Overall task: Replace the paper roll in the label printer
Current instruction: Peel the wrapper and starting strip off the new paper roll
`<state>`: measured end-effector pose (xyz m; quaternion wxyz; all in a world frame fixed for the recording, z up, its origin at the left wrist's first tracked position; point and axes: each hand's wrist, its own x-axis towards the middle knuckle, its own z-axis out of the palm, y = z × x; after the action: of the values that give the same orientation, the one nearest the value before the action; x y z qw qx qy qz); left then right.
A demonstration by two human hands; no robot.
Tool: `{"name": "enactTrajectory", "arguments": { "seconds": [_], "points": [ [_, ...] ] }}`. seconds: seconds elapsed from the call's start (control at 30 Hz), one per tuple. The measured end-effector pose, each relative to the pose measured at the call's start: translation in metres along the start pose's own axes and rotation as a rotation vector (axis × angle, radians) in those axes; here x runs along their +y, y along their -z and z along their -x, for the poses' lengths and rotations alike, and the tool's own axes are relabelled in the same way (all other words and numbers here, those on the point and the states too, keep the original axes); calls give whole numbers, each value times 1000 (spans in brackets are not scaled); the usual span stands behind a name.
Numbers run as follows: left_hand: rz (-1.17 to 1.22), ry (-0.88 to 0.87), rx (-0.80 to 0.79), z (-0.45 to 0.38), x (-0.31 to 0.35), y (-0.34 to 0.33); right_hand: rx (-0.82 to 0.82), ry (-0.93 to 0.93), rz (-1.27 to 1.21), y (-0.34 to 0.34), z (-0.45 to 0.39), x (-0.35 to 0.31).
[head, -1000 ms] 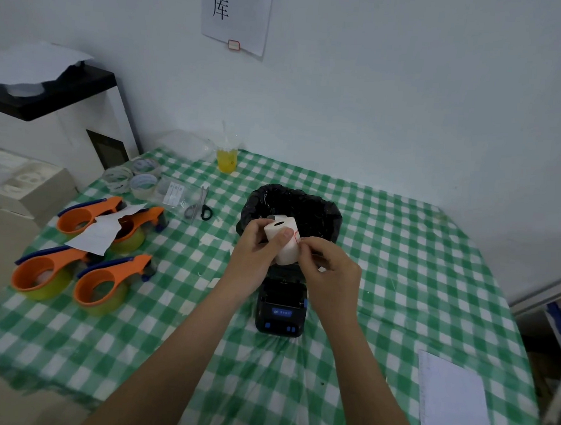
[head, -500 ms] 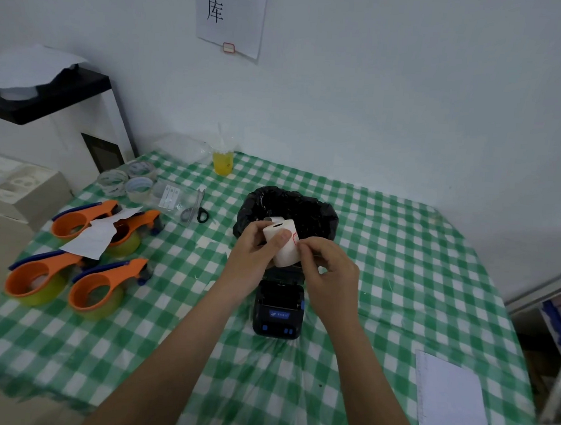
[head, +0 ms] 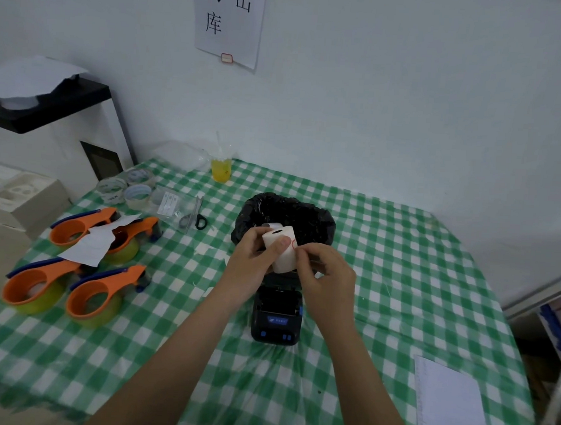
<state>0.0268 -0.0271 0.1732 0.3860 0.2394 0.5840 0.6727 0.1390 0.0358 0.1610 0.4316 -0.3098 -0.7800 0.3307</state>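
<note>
Above label printer [head: 277, 314], paper roll [head: 281, 250] between both hands' fingers [head: 282, 243]

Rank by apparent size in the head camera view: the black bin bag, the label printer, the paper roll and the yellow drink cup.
1. black bin bag
2. label printer
3. paper roll, partly covered by the hands
4. yellow drink cup, though it sits farther from the camera, so that ranking is unsure
</note>
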Motion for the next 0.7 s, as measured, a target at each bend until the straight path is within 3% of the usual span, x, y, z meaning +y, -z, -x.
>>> {"name": "enactTrajectory", "arguments": {
  "seconds": [0.17, 0.47, 0.7],
  "points": [
    [-24, -31, 2, 0, 0, -1, -1, 28, 51, -1, 1, 0],
    [8, -26, -21, -2, -2, -1, 13, -265, -197, -1, -2, -3],
    [-74, -60, -24, -4, -2, -2, -14, -65, 30, -1, -5, -1]
  ]
}}
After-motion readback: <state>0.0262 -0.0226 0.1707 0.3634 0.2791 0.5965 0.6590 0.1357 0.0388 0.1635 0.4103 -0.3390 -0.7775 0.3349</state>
